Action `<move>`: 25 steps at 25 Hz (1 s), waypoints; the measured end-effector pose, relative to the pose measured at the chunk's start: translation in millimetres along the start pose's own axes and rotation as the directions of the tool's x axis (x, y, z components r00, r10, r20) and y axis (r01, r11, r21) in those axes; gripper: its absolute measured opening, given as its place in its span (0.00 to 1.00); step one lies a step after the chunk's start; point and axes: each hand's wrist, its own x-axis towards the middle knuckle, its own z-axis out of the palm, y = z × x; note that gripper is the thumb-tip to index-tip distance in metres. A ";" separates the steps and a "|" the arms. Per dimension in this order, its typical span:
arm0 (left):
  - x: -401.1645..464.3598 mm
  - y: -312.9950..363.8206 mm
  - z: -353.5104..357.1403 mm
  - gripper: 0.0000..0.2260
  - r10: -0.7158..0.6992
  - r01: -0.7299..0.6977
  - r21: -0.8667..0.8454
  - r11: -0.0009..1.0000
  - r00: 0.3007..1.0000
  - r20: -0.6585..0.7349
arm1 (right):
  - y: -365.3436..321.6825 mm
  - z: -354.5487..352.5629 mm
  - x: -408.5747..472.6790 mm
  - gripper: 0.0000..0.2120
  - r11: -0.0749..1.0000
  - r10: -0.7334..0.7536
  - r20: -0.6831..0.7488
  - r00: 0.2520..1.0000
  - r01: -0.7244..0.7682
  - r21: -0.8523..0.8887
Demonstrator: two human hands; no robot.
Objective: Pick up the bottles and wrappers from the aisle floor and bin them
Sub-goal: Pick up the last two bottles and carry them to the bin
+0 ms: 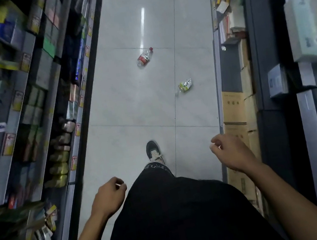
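Note:
A clear plastic bottle [144, 57] with a red label and red cap lies on its side on the grey tiled aisle floor, far ahead. A crumpled yellow-and-silver wrapper [185, 85] lies nearer, to the right of the bottle. My left hand [109, 196] hangs low at the left of my body with fingers loosely curled and holds nothing. Higher on the right, my right hand [230, 153] is also loosely curled and empty. Both hands are well short of the litter. No bin is in view.
Stocked shelves [30, 104] with yellow price tags line the left side. Cardboard boxes [235, 119] and stacked paper goods line the right. My black shoe [154, 150] steps forward on the tiled floor [129, 103] between them.

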 end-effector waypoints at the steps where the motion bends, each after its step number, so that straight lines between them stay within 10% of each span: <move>1: 18.8 15.9 -19.3 0.08 0.012 -0.012 0.012 1.000 1.000 0.007 | -10.2 -8.7 12.6 0.19 1.000 0.018 0.006 1.000 -0.018 0.006; 13: 248.9 293.0 -192.0 0.10 0.266 -0.257 0.166 0.952 0.963 -0.038 | -24.9 -114.9 165.9 0.14 0.950 0.259 -0.024 0.966 -0.251 0.184; 25: 371.3 481.1 -231.7 0.12 0.228 -0.231 0.203 0.951 0.973 0.041 | -55.6 -275.7 422.7 0.17 0.988 0.122 0.028 0.992 -0.124 0.094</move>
